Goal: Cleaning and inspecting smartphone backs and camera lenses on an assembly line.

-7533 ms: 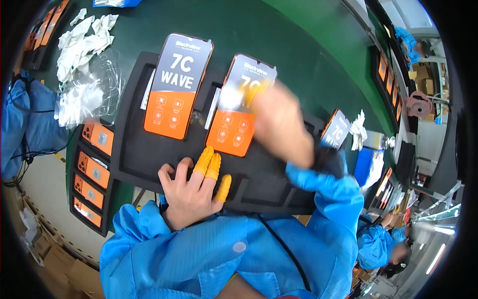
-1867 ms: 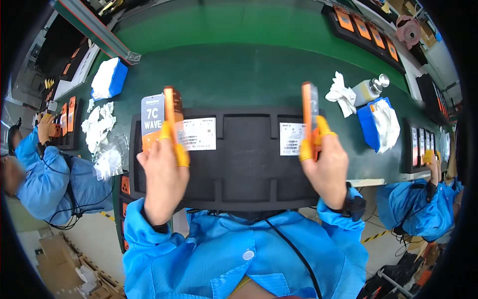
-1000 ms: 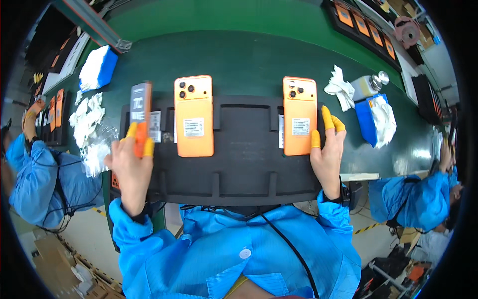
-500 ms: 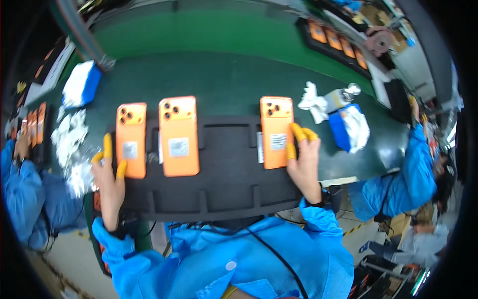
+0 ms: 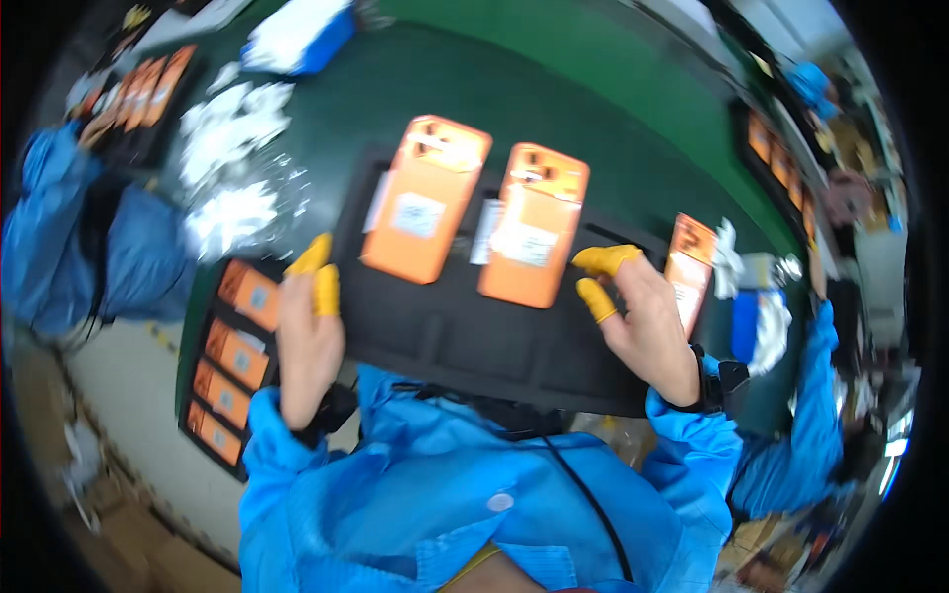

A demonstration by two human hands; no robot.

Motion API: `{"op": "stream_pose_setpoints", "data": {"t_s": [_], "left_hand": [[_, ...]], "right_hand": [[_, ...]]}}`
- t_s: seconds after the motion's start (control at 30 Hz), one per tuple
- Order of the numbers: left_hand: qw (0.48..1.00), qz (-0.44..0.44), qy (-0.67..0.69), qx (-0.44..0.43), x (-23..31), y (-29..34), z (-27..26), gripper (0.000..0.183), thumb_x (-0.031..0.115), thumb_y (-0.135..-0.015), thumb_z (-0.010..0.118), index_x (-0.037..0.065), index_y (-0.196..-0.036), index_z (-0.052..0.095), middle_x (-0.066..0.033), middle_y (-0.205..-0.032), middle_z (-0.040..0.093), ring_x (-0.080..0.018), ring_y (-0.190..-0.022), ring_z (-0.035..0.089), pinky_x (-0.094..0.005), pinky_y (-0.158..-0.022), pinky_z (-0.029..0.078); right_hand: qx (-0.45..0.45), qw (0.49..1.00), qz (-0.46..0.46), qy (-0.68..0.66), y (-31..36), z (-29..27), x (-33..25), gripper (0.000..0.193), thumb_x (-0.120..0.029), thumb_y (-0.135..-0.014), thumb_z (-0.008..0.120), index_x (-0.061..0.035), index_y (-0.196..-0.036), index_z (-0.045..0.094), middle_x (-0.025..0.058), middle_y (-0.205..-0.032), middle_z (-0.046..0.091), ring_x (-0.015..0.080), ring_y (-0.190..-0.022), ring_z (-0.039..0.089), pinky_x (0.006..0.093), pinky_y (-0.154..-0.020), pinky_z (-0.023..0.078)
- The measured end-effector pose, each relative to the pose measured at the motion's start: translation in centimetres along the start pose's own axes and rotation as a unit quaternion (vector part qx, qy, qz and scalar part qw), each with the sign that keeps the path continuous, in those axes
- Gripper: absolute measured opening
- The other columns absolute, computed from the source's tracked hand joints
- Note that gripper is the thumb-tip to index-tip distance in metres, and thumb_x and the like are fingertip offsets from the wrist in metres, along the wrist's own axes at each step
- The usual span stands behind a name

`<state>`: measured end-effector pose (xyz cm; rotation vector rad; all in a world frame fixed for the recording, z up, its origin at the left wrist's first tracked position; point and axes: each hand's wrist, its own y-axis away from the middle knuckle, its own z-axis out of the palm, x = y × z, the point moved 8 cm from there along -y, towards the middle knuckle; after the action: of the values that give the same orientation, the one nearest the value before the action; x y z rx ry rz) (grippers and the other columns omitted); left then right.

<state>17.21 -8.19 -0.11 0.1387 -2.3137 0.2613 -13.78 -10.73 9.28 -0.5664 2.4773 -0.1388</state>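
Observation:
Two orange phones (image 5: 425,198), (image 5: 534,227), camera side up with white labels on their backs, lie side by side on the black tray (image 5: 484,351) in front of me. Pale slips show beside their left edges. My left hand (image 5: 311,341) is at the tray's left edge, fingers stretched out with yellow finger cots; whether it touches the tray is unclear. Over the tray's right part, my right hand (image 5: 647,326) hovers with thumb and fingers apart, holding nothing. A third orange phone (image 5: 689,267) lies beyond it at the right, partly hidden by the hand.
Another black tray of orange phones (image 5: 232,366) lies at the lower left. Crumpled clear film (image 5: 237,212), white tissue (image 5: 227,119) and a blue-and-white pack (image 5: 301,38) are up left. Tissue, a bottle and another blue pack (image 5: 759,326) stand right. People in blue (image 5: 129,237) work on both sides.
The view has swung round, tilting the tray in the picture and bringing the lower-left tray into sight. My right hand has left the right-hand phone's edge and moved over the tray.

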Motion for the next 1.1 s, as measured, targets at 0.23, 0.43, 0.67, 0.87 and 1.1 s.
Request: {"op": "stream_pose_setpoints", "data": {"t_s": [0.23,0.43,0.67,0.87,1.1], "left_hand": [[0.987,-0.025,0.114,0.108,1.6,1.1,-1.0,0.031,0.005,-0.096,0.044,-0.003,-0.125,0.051,-0.0180,-0.111,0.057,-0.0287,-0.099,0.055,-0.0329,-0.088,0.042],[0.985,-0.001,0.055,0.163,2.6,2.3,-1.3,0.034,0.007,-0.094,0.049,0.001,-0.128,0.050,-0.0148,-0.121,0.054,-0.0286,-0.107,0.052,-0.0355,-0.092,0.038],[0.975,0.051,-0.143,0.163,4.9,2.8,-0.8,0.035,0.011,-0.086,0.059,0.007,-0.121,0.058,-0.0055,-0.118,0.058,-0.0229,-0.110,0.048,-0.0339,-0.089,0.024],[0.974,0.056,-0.164,0.148,4.7,3.1,-0.2,0.034,0.005,-0.084,0.058,0.004,-0.118,0.058,-0.0081,-0.110,0.058,-0.0234,-0.107,0.049,-0.0341,-0.087,0.025],[0.973,0.045,-0.147,0.172,4.7,3.0,-0.3,0.037,0.004,-0.082,0.059,0.003,-0.120,0.056,-0.0110,-0.107,0.057,-0.0233,-0.107,0.049,-0.0341,-0.086,0.024]], "right_hand": [[-0.080,0.973,-0.215,0.023,-6.4,11.7,-9.2,0.022,-0.016,-0.076,0.070,-0.0015,-0.084,0.055,0.0118,-0.077,0.056,0.0275,-0.074,0.060,0.0368,-0.063,0.049],[-0.055,0.975,-0.176,0.121,-8.4,15.4,-10.5,0.018,-0.007,-0.071,0.067,-0.0003,-0.083,0.055,0.0122,-0.080,0.058,0.0249,-0.079,0.062,0.0327,-0.060,0.052],[-0.122,0.984,-0.125,0.047,-8.6,14.3,-9.3,0.013,0.004,-0.071,0.060,0.0045,-0.083,0.056,0.0205,-0.082,0.060,0.0341,-0.079,0.064,0.0403,-0.065,0.053],[-0.133,0.984,-0.116,0.004,-8.5,14.3,-8.5,0.020,-0.009,-0.076,0.067,0.0028,-0.088,0.056,0.0194,-0.081,0.058,0.0372,-0.077,0.061,0.0430,-0.066,0.051],[-0.100,0.968,-0.181,0.143,-7.5,16.0,-10.9,0.022,-0.004,-0.071,0.065,0.0013,-0.089,0.055,0.0134,-0.086,0.058,0.0266,-0.086,0.060,0.0334,-0.066,0.053]]}}
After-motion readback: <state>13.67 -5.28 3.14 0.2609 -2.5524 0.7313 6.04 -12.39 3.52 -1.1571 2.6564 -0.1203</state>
